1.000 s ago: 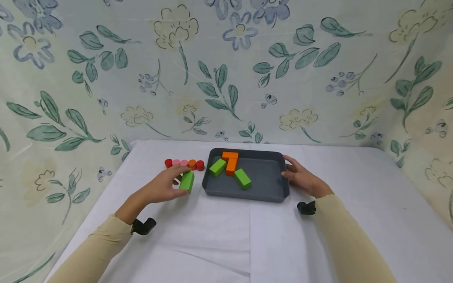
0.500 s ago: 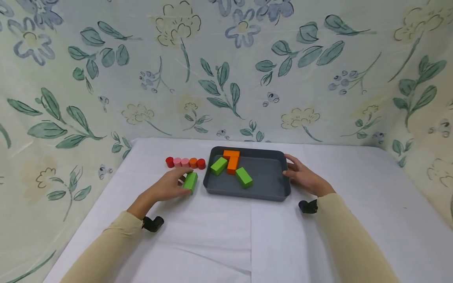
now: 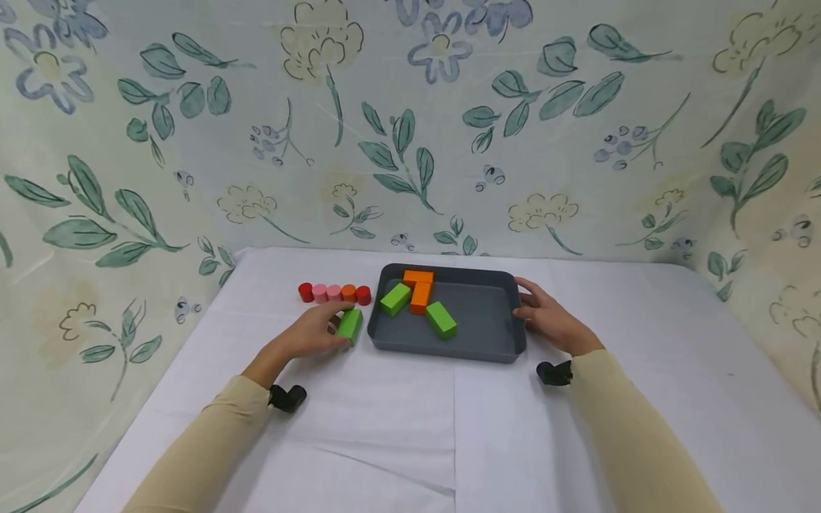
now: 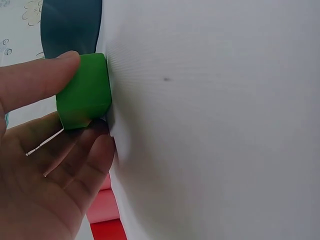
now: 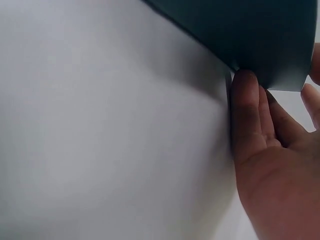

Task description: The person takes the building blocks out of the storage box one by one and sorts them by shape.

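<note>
Floral cloth (image 3: pixel 288 178), printed with teal leaves and blue and cream blooms, fills the upper half of the head view; below it we have a white-covered bench (image 3: pixel 385 434). Our held green block (image 3: pixel 349 328) is oblong, matte and evenly bright, at centre-left of the frame, just beside the left end of a dark grey tray (image 3: pixel 481 317). The left hand (image 3: pixel 313 333) pinches it between thumb and fingers, parted by about the block's own length. The right hand (image 3: pixel 548 322) holds the tray's right end, thumb at the rim.

Only the head view gives us the tray's contents: two loose green blocks (image 3: pixel 441 320) and two orange blocks (image 3: pixel 421 298) touching in an L. Five cylinders (image 3: pixel 334 293) in red, pink and orange stand in a row above the left hand.

Left wrist view adds the held block's squarish end and rounded edges; whether it bears on the cover we cannot tell. Right wrist view adds fingertips (image 5: pixel 245 87) against the tray's outer wall.
</note>
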`<state>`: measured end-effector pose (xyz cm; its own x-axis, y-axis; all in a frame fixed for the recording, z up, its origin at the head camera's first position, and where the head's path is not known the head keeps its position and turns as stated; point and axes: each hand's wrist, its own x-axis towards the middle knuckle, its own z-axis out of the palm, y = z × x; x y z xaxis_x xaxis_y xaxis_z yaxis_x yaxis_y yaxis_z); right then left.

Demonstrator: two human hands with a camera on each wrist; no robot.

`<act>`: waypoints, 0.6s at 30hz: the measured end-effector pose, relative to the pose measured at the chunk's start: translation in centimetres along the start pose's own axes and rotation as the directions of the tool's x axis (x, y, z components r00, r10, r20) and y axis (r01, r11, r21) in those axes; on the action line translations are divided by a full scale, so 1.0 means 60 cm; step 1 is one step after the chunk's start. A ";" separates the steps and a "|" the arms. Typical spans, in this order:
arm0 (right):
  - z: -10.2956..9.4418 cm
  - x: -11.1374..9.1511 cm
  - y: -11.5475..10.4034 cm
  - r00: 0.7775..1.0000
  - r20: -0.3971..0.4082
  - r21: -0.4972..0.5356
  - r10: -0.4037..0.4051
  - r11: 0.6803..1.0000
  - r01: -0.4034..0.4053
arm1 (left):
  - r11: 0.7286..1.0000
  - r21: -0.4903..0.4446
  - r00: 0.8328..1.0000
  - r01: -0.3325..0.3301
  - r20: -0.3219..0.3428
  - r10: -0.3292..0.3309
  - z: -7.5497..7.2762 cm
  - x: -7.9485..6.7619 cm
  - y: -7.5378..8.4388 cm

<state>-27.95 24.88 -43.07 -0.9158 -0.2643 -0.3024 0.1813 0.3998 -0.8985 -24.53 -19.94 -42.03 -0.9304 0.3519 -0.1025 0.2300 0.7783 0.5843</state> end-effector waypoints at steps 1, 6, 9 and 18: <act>-0.001 0.000 0.000 1.000 -0.008 -0.002 -0.003 1.000 0.003 | 1.000 0.001 1.000 0.002 0.004 -0.002 0.000 0.002 0.001; -0.002 -0.001 0.001 0.999 -0.027 -0.009 -0.024 1.000 0.023 | 1.000 0.009 1.000 -0.009 0.019 0.009 0.001 0.008 0.004; -0.001 -0.002 0.001 1.000 -0.015 -0.013 -0.022 1.000 0.022 | 1.000 0.012 1.000 -0.001 0.029 0.001 0.002 0.007 0.003; -0.005 -0.005 -0.002 1.000 0.016 0.006 -0.005 1.000 0.005 | 1.000 0.018 0.999 0.026 0.043 -0.027 0.000 0.010 0.003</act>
<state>-27.81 25.16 -42.76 -0.9106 -0.2805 -0.3034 0.1793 0.3931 -0.9018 -25.03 -19.56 -41.98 -0.9232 0.3530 -0.1522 0.2109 0.7962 0.5670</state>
